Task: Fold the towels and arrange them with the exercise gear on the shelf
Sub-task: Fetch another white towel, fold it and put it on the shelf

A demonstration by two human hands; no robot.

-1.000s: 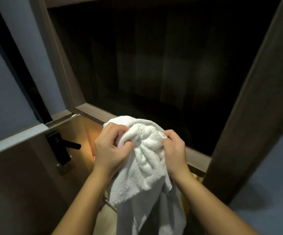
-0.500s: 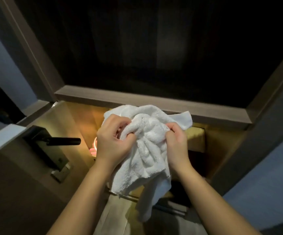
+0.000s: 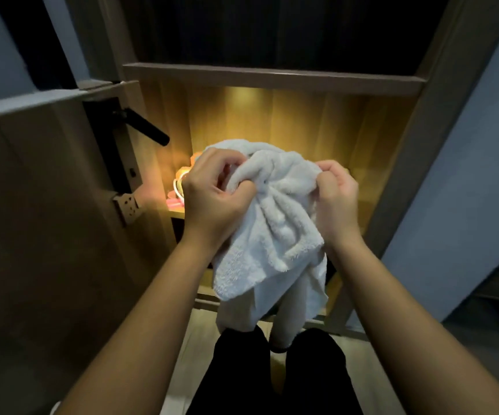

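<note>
The left hand [image 3: 212, 196] and right hand [image 3: 336, 202], fingers curled tight, both pinch the bunched top of a white terry towel [image 3: 272, 232]. It hangs between them, long axis vertical, loose end pointing downward below the wrists.

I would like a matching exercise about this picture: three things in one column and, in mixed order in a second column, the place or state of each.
Things:
1. white towel
2. door handle
3. pink objects

Places or states:
A. black, sticks out from the door on the left
B. in the lit shelf compartment
C. bunched, gripped by the left hand and the right hand

Pairs: 1-C, 2-A, 3-B.
</note>
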